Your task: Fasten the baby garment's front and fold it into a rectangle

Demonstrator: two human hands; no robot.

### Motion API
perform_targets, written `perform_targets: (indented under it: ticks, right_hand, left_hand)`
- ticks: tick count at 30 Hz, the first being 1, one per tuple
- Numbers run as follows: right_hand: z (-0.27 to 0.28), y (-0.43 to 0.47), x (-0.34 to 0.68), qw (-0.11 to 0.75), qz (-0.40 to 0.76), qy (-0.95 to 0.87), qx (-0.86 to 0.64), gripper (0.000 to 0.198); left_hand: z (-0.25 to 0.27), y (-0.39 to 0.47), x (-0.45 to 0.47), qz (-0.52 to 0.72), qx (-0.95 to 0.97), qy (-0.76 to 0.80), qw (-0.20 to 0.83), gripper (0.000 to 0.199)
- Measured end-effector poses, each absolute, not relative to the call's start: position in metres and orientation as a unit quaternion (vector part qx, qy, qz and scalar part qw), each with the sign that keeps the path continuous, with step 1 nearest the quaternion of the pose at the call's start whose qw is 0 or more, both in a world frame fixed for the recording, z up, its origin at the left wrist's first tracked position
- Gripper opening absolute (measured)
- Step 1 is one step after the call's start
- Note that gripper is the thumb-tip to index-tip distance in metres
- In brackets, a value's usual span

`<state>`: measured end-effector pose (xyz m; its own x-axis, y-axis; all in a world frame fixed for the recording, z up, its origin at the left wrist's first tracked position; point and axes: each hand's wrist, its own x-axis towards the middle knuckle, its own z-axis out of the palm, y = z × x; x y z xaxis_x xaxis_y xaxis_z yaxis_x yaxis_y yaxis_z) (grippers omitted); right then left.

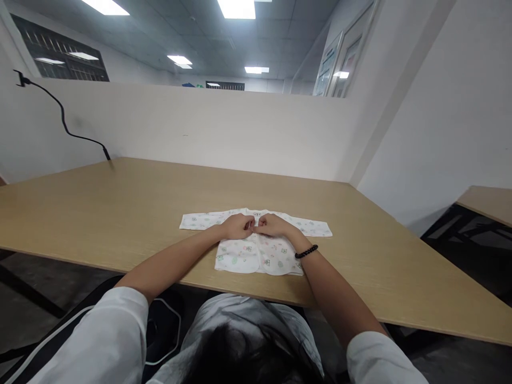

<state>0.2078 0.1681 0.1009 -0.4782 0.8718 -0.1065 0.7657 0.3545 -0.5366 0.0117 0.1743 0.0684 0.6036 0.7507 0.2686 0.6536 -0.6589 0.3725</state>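
A small white baby shirt (240, 256) with a print of little green and pink figures lies flat on the table, its sleeves stretched out to the left and right. Its neckline points away from me, and a small label shows there. My left hand (239, 226) and my right hand (273, 224) meet at the middle of the front opening, below the neck. Both have their fingers pinched on the shirt's front edges. Whatever fastener lies between the fingertips is hidden. A black bead bracelet (306, 252) circles my right wrist.
The wooden table (120, 208) reaches back to a low white partition (224, 130). A black gooseneck holder (63, 114) rises at the table's back left corner. Another table (490, 200) stands at the far right by the white wall.
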Motion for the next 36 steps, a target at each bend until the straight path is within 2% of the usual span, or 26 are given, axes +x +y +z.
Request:
perform_targets:
  ticks: [3,6,10,13,16,20,24,30,36]
  right_hand:
    - [0.102,0.164,0.206,0.078,0.289,-0.813,-0.5,0.022]
    - [0.099,0.164,0.201,0.079,0.22,-0.816,-0.529,0.016]
    - [0.092,0.168,0.195,0.103,0.099,-0.821,-0.552,0.011]
    - [0.089,0.169,0.193,0.128,0.072,-0.811,-0.566,0.008]
    - [0.09,0.171,0.195,0.145,0.12,-0.79,-0.584,0.007]
    - [0.095,0.176,0.203,0.15,0.24,-0.759,-0.586,0.014]
    - [0.093,0.181,0.208,0.167,0.33,-0.726,-0.58,0.01]
    - [0.091,0.184,0.209,0.17,0.368,-0.709,-0.577,0.004]
    - [0.095,0.186,0.215,0.169,0.413,-0.697,-0.561,0.007]
  left_hand:
    - [0.072,0.176,0.006,0.181,0.895,0.37,0.17,0.012]
    - [0.073,0.182,0.001,0.176,0.9,0.342,0.207,0.016]
    - [0.068,0.19,-0.002,0.2,0.906,0.334,0.166,0.017]
    - [0.065,0.191,0.001,0.219,0.909,0.335,0.119,0.018]
    - [0.064,0.187,0.008,0.216,0.914,0.331,0.094,0.017]
    - [0.064,0.178,0.02,0.218,0.901,0.365,0.091,0.016]
    - [0.059,0.176,0.024,0.255,0.869,0.398,0.146,0.016]
    - [0.053,0.182,0.021,0.279,0.824,0.409,0.276,0.02]
    - [0.052,0.184,0.021,0.282,0.816,0.417,0.283,0.018]
